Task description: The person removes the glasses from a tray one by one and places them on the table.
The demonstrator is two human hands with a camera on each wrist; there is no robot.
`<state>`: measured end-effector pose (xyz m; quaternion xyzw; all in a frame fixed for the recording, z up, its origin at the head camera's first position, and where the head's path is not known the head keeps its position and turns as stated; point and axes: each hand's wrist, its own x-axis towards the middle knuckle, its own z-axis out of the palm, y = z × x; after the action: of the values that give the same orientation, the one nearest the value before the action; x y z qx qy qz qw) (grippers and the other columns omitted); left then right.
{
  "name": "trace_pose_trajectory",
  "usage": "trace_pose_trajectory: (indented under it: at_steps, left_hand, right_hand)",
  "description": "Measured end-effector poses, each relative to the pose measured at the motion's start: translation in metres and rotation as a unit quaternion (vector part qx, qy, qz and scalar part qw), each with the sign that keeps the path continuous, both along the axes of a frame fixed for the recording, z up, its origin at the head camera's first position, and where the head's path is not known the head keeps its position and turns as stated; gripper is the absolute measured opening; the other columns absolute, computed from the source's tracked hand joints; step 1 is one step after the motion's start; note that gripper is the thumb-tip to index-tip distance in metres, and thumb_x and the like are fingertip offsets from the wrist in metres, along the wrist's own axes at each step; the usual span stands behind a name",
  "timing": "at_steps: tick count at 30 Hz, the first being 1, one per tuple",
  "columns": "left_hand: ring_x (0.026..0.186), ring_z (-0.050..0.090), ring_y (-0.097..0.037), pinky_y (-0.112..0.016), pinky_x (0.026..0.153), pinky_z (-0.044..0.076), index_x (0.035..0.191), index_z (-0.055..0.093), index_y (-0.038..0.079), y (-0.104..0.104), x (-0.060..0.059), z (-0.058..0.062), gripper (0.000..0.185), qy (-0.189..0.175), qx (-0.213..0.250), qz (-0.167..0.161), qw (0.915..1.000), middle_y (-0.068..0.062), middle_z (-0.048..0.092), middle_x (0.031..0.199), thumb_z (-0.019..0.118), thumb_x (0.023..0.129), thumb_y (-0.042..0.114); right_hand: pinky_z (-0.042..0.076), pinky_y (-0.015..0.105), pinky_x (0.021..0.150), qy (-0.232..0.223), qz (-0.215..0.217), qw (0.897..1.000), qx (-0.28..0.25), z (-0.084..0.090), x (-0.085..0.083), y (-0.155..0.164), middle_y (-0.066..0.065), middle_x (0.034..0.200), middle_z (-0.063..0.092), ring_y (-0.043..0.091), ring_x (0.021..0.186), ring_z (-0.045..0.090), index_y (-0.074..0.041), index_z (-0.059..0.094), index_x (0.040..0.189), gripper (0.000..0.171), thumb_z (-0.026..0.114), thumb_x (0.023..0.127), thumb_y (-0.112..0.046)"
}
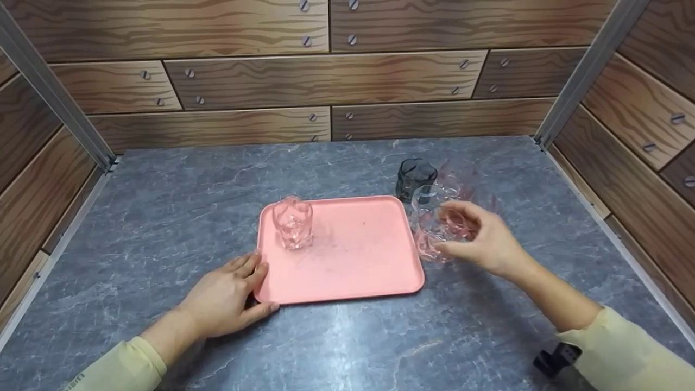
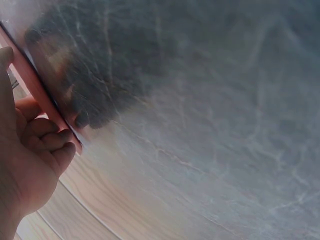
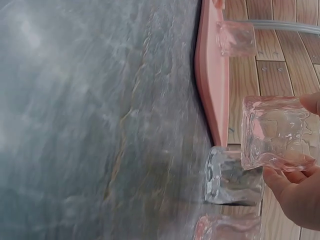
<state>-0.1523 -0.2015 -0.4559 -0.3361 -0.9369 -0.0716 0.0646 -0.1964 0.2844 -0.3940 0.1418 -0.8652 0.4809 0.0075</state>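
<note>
A pink tray [image 1: 353, 260] lies mid-table, and one pink-tinted glass [image 1: 293, 222] stands upright on its far left part. My left hand [image 1: 231, 296] grips the tray's near left corner; in the left wrist view its fingers [image 2: 47, 140] curl against the tray edge [image 2: 37, 85]. Just right of the tray, my right hand [image 1: 483, 239] holds a second pink glass [image 1: 440, 233] by its side. The right wrist view shows this held glass [image 3: 275, 132] raised off the tabletop, between thumb and fingers [image 3: 295, 195].
Behind the held glass stand a dark grey glass [image 1: 415, 179], a clear glass [image 3: 232, 177] and a faint pink glass [image 1: 461, 179]. Wood-pattern walls [image 1: 326, 81] close in the grey marble table [image 1: 163, 206] at the back and on both sides.
</note>
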Motion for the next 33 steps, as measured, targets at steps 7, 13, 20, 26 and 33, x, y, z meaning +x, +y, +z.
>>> trace_pose_trajectory:
  at_steps: [7,13,20,26,33]
  left_hand:
    - [0.136,0.057,-0.046,-0.055,0.115,0.046,0.143,0.061,-0.009,-0.001,-0.001,-0.001,0.081,0.001,-0.001,-0.002,1.0,-0.034,0.055,0.148,0.059,0.103,0.061]
    - [0.136,0.057,-0.046,-0.055,0.114,0.047,0.143,0.061,-0.009,-0.001,-0.001,-0.001,0.08,0.007,0.0,-0.003,1.0,-0.034,0.055,0.147,0.061,0.102,0.06]
    - [0.133,0.06,-0.047,-0.054,0.112,0.049,0.141,0.062,-0.009,-0.001,0.0,-0.001,0.078,0.02,0.002,-0.006,0.9998,-0.034,0.057,0.145,0.064,0.101,0.057]
    - [0.133,0.059,-0.047,-0.054,0.112,0.049,0.142,0.062,-0.009,-0.001,-0.001,-0.001,0.079,0.017,0.001,-0.006,0.9998,-0.033,0.056,0.146,0.062,0.102,0.059]
    - [0.134,0.059,-0.046,-0.054,0.113,0.048,0.142,0.062,-0.009,-0.001,-0.001,-0.002,0.079,0.012,0.004,-0.007,0.9999,-0.034,0.056,0.146,0.061,0.102,0.059]
  right_hand:
    - [0.046,0.014,0.103,-0.002,-0.004,1.0,0.0,-0.007,0.001,0.009,0.017,0.139,0.066,0.031,0.129,0.061,0.001,0.058,0.146,0.075,0.092,0.079,-0.008]
    - [0.045,0.014,0.104,-0.01,-0.003,1.0,-0.004,-0.015,0.001,0.013,0.017,0.138,0.066,0.031,0.13,0.061,0.001,0.058,0.145,0.075,0.091,0.078,-0.006]
    - [0.047,0.016,0.104,-0.017,0.004,1.0,-0.009,-0.022,0.002,0.015,0.017,0.139,0.066,0.032,0.131,0.061,0.001,0.058,0.145,0.074,0.091,0.079,-0.007]
    - [0.052,0.02,0.102,-0.016,0.006,1.0,-0.009,-0.028,0.003,0.016,0.017,0.137,0.067,0.032,0.125,0.064,0.0,0.059,0.144,0.075,0.092,0.077,-0.005]
    - [0.055,0.025,0.1,-0.015,0.01,1.0,-0.008,-0.033,0.002,0.016,0.016,0.135,0.068,0.033,0.121,0.065,-0.002,0.061,0.143,0.075,0.093,0.076,-0.006]
